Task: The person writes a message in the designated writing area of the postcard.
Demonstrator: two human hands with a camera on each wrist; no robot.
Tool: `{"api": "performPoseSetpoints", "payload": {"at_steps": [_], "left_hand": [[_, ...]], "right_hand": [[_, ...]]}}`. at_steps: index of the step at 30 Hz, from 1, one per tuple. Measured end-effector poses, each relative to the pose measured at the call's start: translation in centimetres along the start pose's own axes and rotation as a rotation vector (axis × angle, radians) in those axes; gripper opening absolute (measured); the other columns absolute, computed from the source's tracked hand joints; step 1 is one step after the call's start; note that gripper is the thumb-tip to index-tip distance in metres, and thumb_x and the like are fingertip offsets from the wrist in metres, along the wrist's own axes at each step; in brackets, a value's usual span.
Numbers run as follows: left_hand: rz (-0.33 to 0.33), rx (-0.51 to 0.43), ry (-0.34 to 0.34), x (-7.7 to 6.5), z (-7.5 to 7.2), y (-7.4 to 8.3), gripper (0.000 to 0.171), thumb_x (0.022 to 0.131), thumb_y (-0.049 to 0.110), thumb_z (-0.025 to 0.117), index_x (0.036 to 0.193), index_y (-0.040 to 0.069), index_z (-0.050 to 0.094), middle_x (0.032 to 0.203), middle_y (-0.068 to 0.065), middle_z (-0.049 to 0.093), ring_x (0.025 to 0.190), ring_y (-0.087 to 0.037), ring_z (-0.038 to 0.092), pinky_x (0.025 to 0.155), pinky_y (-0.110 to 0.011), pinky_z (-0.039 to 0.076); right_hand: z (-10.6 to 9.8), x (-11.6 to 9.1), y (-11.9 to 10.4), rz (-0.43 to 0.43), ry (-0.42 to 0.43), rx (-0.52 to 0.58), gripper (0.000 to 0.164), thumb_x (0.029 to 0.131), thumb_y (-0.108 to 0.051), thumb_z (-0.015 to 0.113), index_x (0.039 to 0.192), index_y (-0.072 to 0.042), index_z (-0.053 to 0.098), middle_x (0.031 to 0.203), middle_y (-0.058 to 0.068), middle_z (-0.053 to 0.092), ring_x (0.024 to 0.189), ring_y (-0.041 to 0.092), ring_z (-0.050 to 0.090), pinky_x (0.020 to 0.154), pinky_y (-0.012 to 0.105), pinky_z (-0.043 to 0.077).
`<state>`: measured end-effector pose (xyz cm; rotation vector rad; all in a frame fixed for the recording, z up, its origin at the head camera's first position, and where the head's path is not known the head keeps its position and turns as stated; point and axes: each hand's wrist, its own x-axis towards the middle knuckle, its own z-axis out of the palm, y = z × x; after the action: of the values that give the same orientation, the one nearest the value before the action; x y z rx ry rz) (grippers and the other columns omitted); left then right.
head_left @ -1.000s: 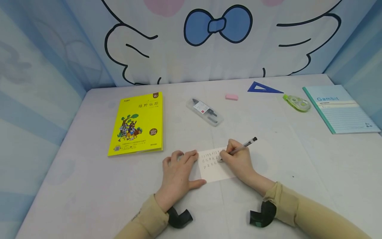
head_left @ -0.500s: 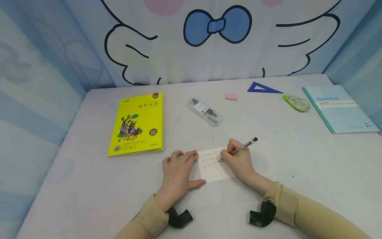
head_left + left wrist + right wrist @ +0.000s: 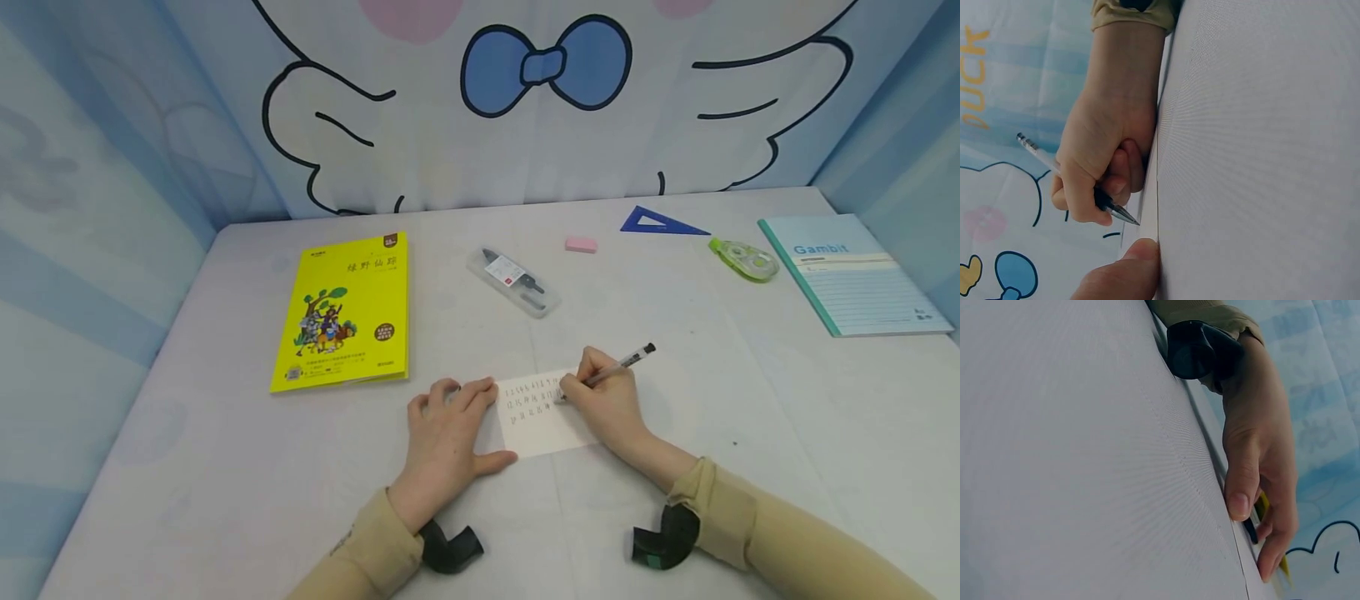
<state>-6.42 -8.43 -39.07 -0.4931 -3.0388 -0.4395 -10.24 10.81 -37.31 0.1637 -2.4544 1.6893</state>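
In the head view a small white sheet of paper (image 3: 536, 437) lies on the table, with rows of small handwritten numbers. My right hand (image 3: 611, 408) pinches a pen (image 3: 633, 357) with a clear barrel and dark end cap. Its tip is at or just above the paper, near the end of the third row. My left hand (image 3: 446, 433) rests at the sheet's left edge, fingers spread and slightly bent, the thumb by the lower corner. From the left wrist view, the pen's metal tip (image 3: 1125, 215) and dark grip show under the right fingers, close to my left thumb (image 3: 1125, 272).
A yellow book (image 3: 345, 308) lies to the left. Behind the paper are a clear case with a compass (image 3: 513, 281), a pink eraser (image 3: 581, 244) and a blue set square (image 3: 660, 222). A green correction tape (image 3: 745, 260) and a notebook (image 3: 855, 275) lie to the right.
My right hand with the pen has shifted slightly right along the third row, and more of the writing there shows. The left hand and the paper have stayed in place.
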Motion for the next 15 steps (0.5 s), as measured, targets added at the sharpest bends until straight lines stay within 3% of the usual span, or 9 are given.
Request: {"api": "performPoseSetpoints", "payload": {"at_steps": [15], "left_hand": [[-0.010,-0.019,-0.014,0.03,-0.10,0.04,0.076,0.066,0.055,0.074,0.128,0.017,0.053,0.137,0.002,0.047,0.117,-0.030,0.038,0.091,-0.054,0.029]], "right_hand": [[0.07,-0.03,0.09,-0.015,0.007,0.032,0.027,0.068,0.017,0.050,0.055,0.000,0.034,0.048,-0.005,0.031,0.046,-0.001,0.028,0.044,0.013,0.020]]}}
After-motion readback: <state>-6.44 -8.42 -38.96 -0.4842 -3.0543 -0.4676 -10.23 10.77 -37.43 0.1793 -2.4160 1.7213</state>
